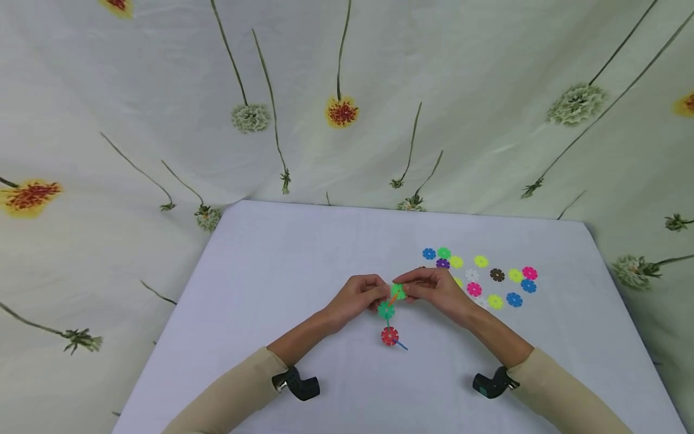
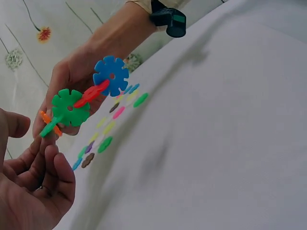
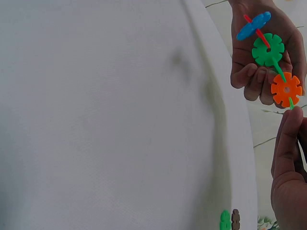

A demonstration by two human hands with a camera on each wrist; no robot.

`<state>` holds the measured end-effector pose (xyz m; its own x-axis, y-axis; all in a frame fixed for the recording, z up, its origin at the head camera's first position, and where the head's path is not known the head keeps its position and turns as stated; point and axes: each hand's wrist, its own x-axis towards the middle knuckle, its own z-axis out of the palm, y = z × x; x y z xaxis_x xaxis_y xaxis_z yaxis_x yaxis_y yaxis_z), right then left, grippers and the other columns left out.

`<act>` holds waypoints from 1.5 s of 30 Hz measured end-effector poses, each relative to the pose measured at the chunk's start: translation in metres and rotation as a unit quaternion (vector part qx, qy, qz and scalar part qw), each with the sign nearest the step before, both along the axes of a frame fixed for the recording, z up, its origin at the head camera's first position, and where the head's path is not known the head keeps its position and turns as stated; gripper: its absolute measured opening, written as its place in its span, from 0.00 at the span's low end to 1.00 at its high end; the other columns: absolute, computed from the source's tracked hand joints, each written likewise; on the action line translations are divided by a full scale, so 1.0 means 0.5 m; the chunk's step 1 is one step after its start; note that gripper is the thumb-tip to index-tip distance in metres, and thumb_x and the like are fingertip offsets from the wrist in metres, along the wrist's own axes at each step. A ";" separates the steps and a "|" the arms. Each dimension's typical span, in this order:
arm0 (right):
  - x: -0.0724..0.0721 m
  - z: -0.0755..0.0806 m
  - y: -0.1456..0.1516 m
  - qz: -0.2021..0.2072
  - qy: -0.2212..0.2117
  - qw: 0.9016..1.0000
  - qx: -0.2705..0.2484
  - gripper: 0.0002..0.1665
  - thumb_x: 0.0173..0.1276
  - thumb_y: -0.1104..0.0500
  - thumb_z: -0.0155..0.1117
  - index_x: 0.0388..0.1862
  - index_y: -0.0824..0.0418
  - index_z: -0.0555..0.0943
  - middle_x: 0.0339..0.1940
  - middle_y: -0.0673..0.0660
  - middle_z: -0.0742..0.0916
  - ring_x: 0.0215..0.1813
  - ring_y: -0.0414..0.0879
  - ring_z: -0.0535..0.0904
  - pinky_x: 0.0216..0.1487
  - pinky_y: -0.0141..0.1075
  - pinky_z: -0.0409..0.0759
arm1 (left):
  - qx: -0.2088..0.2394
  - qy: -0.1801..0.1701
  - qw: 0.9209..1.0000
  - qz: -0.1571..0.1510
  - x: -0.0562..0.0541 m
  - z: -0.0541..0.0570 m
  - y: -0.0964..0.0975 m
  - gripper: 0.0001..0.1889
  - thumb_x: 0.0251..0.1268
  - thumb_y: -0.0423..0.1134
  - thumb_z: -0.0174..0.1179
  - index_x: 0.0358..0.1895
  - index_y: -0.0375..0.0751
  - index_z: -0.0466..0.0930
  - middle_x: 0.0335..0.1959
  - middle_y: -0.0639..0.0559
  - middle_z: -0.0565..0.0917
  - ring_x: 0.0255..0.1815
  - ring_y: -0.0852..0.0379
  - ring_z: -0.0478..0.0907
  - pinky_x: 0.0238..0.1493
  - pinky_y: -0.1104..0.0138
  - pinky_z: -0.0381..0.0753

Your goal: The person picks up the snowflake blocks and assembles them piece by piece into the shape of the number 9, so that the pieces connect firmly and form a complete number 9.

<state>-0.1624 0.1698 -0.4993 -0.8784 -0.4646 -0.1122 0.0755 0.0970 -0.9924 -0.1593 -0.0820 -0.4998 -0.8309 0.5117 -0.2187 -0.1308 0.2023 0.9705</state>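
Observation:
Between the two hands hangs a chain of interlocked notched plastic discs: a blue disc (image 2: 111, 75), a red disc (image 1: 390, 336), green discs (image 2: 70, 108) and an orange disc (image 3: 287, 89). My left hand (image 1: 360, 298) holds the chain near the orange disc, thumb and fingers bent toward it. At the upper end, a green disc (image 1: 398, 292) is pinched between the thumb and fingers of my right hand (image 1: 436, 293). The lower discs dangle toward the body, with the blue one at the tip. In the right wrist view, fingers hide most of that pinched green disc.
Loose notched discs lie scattered on the white table (image 1: 271, 259) beyond and right of the hands, among them a pink disc (image 1: 529, 273), a blue disc (image 1: 514, 299) and a brown disc (image 1: 497, 275). A flower-printed cloth (image 1: 379, 60) hangs behind the table.

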 end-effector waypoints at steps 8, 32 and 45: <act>-0.003 0.001 -0.006 0.011 -0.010 1.000 -0.008 0.25 0.80 0.63 0.63 0.73 0.66 0.76 0.45 0.54 0.87 0.46 0.52 0.93 0.53 0.36 0.91 | 0.016 -0.028 0.999 0.008 -0.011 -0.001 0.009 0.12 0.79 0.41 0.62 0.50 0.33 0.81 0.33 0.54 0.84 0.36 0.60 0.79 0.43 0.72 0.81; -0.066 -0.018 0.062 -0.068 0.144 0.933 0.324 0.14 0.74 0.56 0.73 0.55 0.59 0.86 0.45 0.56 0.90 0.43 0.46 0.80 0.45 0.35 0.79 | 0.009 -0.011 1.000 0.010 -0.006 0.006 -0.030 0.08 0.77 0.37 0.57 0.47 0.35 0.80 0.31 0.54 0.81 0.35 0.59 0.77 0.44 0.71 0.81; -0.080 -0.023 0.041 -0.064 0.176 0.892 0.411 0.16 0.70 0.54 0.76 0.51 0.60 0.85 0.44 0.57 0.88 0.45 0.49 0.81 0.45 0.40 0.79 | 0.007 -0.007 1.000 0.004 0.001 0.003 -0.031 0.10 0.77 0.37 0.58 0.48 0.32 0.80 0.31 0.54 0.80 0.34 0.59 0.77 0.44 0.72 0.82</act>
<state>-0.2024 0.1901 -0.5108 -0.9664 -0.2455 -0.0766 -0.1634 0.8162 -0.5542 -0.1590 -0.0974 -0.4981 -0.8325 0.5075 -0.2221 -0.1453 0.1868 0.9716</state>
